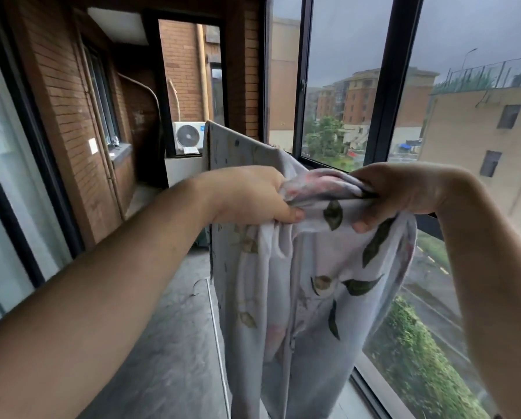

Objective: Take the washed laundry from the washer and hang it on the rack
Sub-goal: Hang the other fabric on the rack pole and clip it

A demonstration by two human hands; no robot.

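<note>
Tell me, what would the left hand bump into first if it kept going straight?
The left hand points across at the right hand. Only the bunched flowery cloth that both hold lies between, so it would likely meet that hand first, though depth is unclear.

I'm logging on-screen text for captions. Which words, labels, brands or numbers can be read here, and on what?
No text is readable in this view.
Air-conditioner unit: pale sticker at its base, too small and blurred to read.
White plate on the brick wall: no legible marking.
Floral cloth held by the left hand and right hand: leaf and flower print only, no lettering.
</note>
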